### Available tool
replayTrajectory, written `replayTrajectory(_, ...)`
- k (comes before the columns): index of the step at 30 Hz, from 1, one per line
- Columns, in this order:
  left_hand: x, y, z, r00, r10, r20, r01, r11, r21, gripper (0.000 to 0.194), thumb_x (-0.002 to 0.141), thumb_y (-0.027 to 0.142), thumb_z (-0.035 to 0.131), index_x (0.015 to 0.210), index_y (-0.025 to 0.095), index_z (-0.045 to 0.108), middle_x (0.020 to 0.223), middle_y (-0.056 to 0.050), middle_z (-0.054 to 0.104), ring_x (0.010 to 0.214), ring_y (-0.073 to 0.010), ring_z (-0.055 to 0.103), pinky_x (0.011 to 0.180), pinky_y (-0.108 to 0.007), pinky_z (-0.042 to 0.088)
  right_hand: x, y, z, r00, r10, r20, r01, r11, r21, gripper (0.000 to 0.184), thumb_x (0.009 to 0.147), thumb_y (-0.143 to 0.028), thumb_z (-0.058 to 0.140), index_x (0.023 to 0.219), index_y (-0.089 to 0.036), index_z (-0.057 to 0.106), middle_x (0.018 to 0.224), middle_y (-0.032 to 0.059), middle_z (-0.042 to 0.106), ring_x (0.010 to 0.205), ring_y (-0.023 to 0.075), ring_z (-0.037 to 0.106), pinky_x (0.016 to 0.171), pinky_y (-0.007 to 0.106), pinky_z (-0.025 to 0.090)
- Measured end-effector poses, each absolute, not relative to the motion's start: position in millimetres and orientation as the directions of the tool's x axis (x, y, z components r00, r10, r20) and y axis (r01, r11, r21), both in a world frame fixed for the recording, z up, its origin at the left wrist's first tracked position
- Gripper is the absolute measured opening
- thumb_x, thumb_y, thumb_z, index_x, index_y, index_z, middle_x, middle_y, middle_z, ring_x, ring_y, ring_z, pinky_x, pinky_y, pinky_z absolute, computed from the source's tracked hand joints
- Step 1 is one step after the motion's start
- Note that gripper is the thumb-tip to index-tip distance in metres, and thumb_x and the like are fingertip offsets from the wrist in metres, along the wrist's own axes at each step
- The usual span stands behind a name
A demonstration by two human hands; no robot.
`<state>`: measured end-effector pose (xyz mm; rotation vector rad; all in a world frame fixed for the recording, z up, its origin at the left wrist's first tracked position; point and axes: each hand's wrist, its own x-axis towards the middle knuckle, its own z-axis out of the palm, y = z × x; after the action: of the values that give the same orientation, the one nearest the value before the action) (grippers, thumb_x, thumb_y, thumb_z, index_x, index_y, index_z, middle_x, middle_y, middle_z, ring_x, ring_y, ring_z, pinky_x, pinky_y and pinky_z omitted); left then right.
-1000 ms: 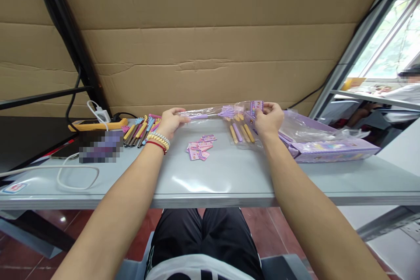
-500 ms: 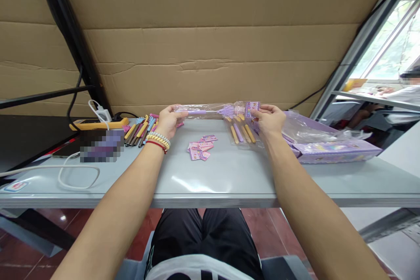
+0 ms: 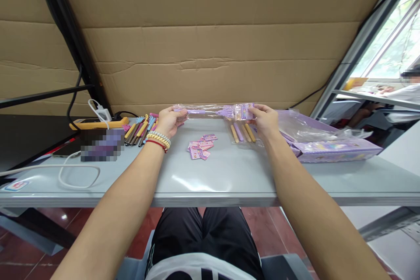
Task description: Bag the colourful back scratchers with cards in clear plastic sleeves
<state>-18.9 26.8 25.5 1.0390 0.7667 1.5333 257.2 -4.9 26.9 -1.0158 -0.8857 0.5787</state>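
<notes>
A long clear plastic sleeve point(image 3: 210, 110) with a purple hand-shaped stick and a small purple card inside hangs level above the grey table point(image 3: 213, 175). My left hand point(image 3: 170, 121), with bead bracelets at the wrist, pinches its left end. My right hand point(image 3: 266, 120) grips its right end by the card. Small purple cards point(image 3: 199, 146) lie in a loose heap on the table below the sleeve. Under my right hand lie a few bagged yellow and purple sticks point(image 3: 242, 132).
Several loose coloured sticks point(image 3: 141, 129) lie left of my left hand, next to a yellow power strip point(image 3: 98, 123) with a white charger and cable point(image 3: 77, 175). A purple box point(image 3: 331, 148) with clear bags stands at the right. Cardboard point(image 3: 210, 39) walls the back. Another person sits far right.
Both hands have lifted the sleeve slightly and pulled it level; my right hand has shifted a little left, bringing the card end over the bagged sticks.
</notes>
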Motion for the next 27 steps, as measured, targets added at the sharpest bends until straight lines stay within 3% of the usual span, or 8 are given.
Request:
replayTrajectory(5,-18.8,26.5,25.6,-0.042,0.969,0.242,-0.431,-0.236,0.871,0.026,0.048,0.008,0.076,0.068,0.012,0.061,0.063,-0.001,0.062,0.060,-0.0120,0.060,0.062,-0.026,0.049,258.5,-2.6,24.8,0.516,0.798,0.310,-0.024,0.376,-0.926,0.017,0.059,-0.004,0.061,0.073,-0.012,0.064,0.068,0.0013,0.062,0.054,0.0102,0.056,0.041,0.019,0.050)
replayTrajectory(11,-19.8,26.0,25.7,-0.057,0.966,0.250,-0.427,-0.250,0.869,0.026,0.047,0.008,0.076,0.068,0.012,0.060,0.063,-0.001,0.061,0.058,-0.0111,0.058,0.060,-0.026,0.047,260.7,-4.2,21.9,0.473,0.816,0.332,0.013,0.370,-0.929,0.021,0.056,-0.003,0.066,0.075,-0.010,0.065,0.066,0.0027,0.064,0.058,0.0117,0.060,0.048,0.020,0.055)
replayTrajectory(20,-18.2,24.3,26.1,-0.048,0.965,0.258,-0.422,-0.254,0.870,0.027,0.046,0.007,0.076,0.068,0.013,0.060,0.063,0.000,0.061,0.058,-0.0100,0.058,0.062,-0.026,0.047,259.0,-8.3,24.4,0.478,0.832,0.282,0.045,0.297,-0.954,0.023,0.050,-0.001,0.070,0.069,-0.011,0.062,0.061,0.0019,0.062,0.053,0.0120,0.059,0.042,0.019,0.050)
replayTrajectory(27,-17.6,22.3,27.5,-0.051,0.964,0.261,-0.414,-0.258,0.873,0.027,0.047,0.007,0.075,0.068,0.013,0.059,0.063,0.000,0.060,0.056,-0.0096,0.056,0.058,-0.025,0.045,257.6,-5.9,25.4,0.415,0.878,0.238,0.019,0.253,-0.967,0.009,0.066,-0.011,0.064,0.074,-0.012,0.065,0.066,0.0034,0.064,0.053,0.0115,0.057,0.036,0.018,0.044)
